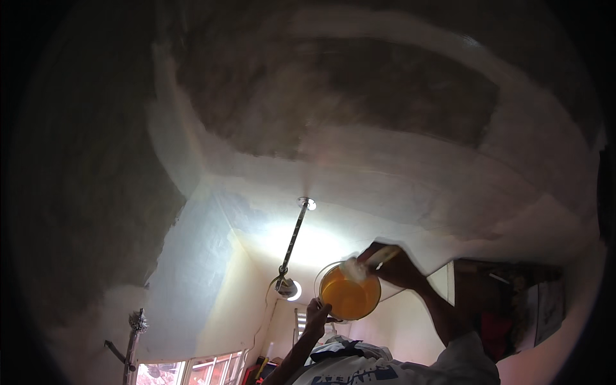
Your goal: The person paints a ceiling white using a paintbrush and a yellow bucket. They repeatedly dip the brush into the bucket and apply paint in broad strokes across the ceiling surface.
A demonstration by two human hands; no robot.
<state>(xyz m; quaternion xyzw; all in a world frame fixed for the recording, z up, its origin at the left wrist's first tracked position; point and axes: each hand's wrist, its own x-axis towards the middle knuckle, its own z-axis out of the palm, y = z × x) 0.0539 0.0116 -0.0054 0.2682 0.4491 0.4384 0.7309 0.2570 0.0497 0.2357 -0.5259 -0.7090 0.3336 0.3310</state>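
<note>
An amber bucket and a pale brush in my two hands.
I hold the round bucket (351,303) with my left fingers (326,310) at its lower left edge; its circular face is turned toward the view, glowing orange-amber inside a darker rim, and a thin wire handle (316,277) loops out beyond its left side. My right fingers (371,253) grip the brush (353,270) by its yellowish handle, which slants up and right from the whitish head; that head overlaps the bucket's upper right part and is blurred, so I cannot tell whether it touches the rim or what the bucket contains.
</note>
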